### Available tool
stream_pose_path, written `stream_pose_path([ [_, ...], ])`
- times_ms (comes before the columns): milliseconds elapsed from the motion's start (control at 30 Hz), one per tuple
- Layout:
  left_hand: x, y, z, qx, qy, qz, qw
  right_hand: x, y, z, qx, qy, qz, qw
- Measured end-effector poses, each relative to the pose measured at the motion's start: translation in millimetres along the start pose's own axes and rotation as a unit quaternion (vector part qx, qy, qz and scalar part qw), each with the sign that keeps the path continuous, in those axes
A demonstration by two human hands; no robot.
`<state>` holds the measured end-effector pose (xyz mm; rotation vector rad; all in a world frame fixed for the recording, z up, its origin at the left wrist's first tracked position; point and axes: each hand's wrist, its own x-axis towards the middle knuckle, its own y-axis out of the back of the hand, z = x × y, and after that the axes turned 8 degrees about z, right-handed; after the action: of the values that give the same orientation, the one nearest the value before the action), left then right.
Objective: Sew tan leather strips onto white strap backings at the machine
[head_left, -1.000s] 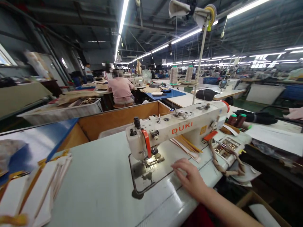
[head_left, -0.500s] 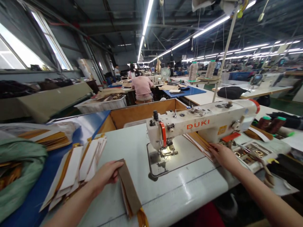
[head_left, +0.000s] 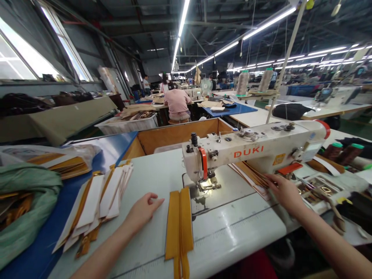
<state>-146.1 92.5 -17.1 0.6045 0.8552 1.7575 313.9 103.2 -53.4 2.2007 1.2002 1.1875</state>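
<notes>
Mustard zipper (head_left: pixel 174 224) | left grip (head_left: pixel 142 211) parted | right grip (head_left: pixel 286 192) touching strips (head_left: pixel 250 176), hold unclear | sewing machine (head_left: pixel 223 155) overhanging strips, tray (head_left: pixel 334 190) rightward

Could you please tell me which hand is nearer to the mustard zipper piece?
Left: the left hand is beside the mustard zipper piece, not touching; the right hand is well off to its right, at the stacked strips.

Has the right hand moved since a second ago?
Yes. Judged against the sewing machine, the right hand has gone rightward, from beside the metal plate to the strips near the red lever.
</notes>
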Motion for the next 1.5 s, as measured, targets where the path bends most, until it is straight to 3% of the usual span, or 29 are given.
stream_pose_path([
  [100,-16.4,-6.0,4.8,0.034,-0.071,0.065,0.995,1.5,2.3,-3.3,0.032,-0.017,0.035,0.999],
  [200,-41.6,-24.5,2.7,0.049,-0.21,0.069,0.974,2.4,4.7,-11.2,0.071,-0.025,0.074,0.994],
  [267,-55.9,-41.7,-6.6,0.105,-0.413,0.03,0.904,1.8,7.4,-18.5,0.1,-0.027,0.106,0.989],
  [333,-62.0,-56.9,-19.0,0.144,-0.504,0.061,0.85,0.1,11.9,-26.7,0.133,-0.032,0.143,0.98],
  [433,-54.0,-68.1,-32.4,0.178,-0.535,0.089,0.821,-3.0,23.5,-39.2,0.195,-0.054,0.189,0.961],
  [533,-38.1,-68.9,-36.8,0.163,-0.552,0.097,0.812,-4.2,40.1,-51.1,0.261,-0.096,0.214,0.936],
  [767,-31.0,-72.6,-47.1,0.076,-0.478,0.078,0.872,-10.6,66.3,-71.4,0.389,-0.188,0.182,0.883],
  [900,-44.4,-69.1,-41.9,0.069,-0.468,0.12,0.873,-28.7,74.2,-87.0,0.462,-0.246,0.063,0.85],
  [1000,-54.9,-64.6,-31.6,0.082,-0.471,0.158,0.864,-42.0,74.9,-108.8,0.504,-0.249,-0.128,0.817],
  [1100,-61.5,-62.2,-23.6,0.088,-0.466,0.16,0.866,-54.5,52.6,-143.4,0.521,-0.233,-0.342,0.747],
  [1167,-63.3,-62.0,-21.5,0.081,-0.462,0.165,0.867,-64.1,19.9,-171.3,0.502,-0.217,-0.415,0.727],
  [1267,-62.5,-63.4,-22.0,0.07,-0.474,0.176,0.86,-76.4,-44.6,-208.0,0.45,-0.18,-0.418,0.768],
  [1367,-60.3,-65.6,-23.6,0.075,-0.471,0.196,0.857,-78.3,-100.5,-226.8,0.426,-0.162,-0.398,0.796],
  [1500,-60.4,-65.2,-23.1,0.101,-0.462,0.222,0.853,-68.2,-137.8,-229.2,0.38,-0.146,-0.379,0.831],
])
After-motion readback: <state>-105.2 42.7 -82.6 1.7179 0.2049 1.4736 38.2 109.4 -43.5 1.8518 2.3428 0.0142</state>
